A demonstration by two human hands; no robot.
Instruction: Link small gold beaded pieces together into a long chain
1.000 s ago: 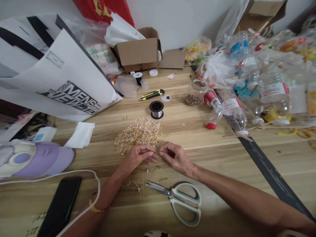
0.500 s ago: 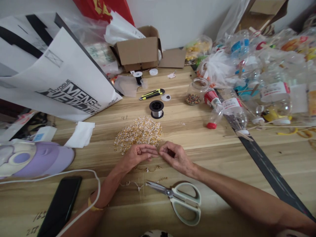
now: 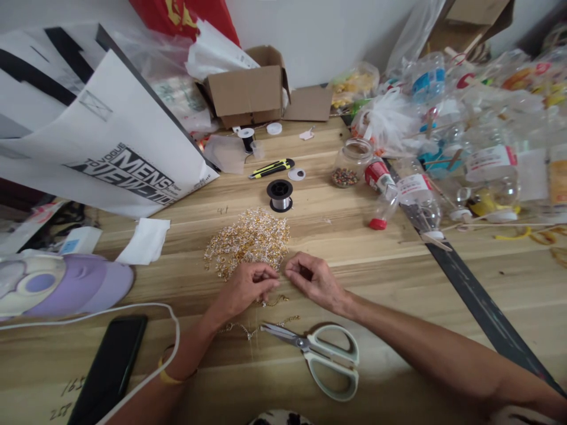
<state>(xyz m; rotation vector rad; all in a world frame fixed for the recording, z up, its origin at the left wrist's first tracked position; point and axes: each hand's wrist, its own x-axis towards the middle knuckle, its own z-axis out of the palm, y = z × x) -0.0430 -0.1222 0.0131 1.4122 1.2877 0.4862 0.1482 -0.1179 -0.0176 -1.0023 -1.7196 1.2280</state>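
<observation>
My left hand (image 3: 248, 287) has its thumb and fingers pressed together at the near edge of a pile of small gold and clear beads (image 3: 252, 236). Close beside it on the right, my right hand (image 3: 315, 280) is pinched too, the fingertips of both almost meeting. What either pinch holds is too small to make out. Below the hands lie two thin gold chains, one (image 3: 279, 299) partly under my left hand, the other (image 3: 239, 327) reaching to the tips of the scissors (image 3: 305, 344). A black spool of wire (image 3: 280, 196) stands behind the beads.
A yellow-black cutter (image 3: 271, 169), a jar of beads (image 3: 349, 165) and a cardboard box (image 3: 248, 91) are farther back. Plastic bottles (image 3: 416, 192) crowd the right. On the left are a white bag (image 3: 110, 136), a purple object (image 3: 88, 280), a cable (image 3: 176, 330) and a phone (image 3: 108, 366).
The fingers of my left hand, stretched out before, have curled in to a pinch against the thumb. My right hand has stayed nearly in place.
</observation>
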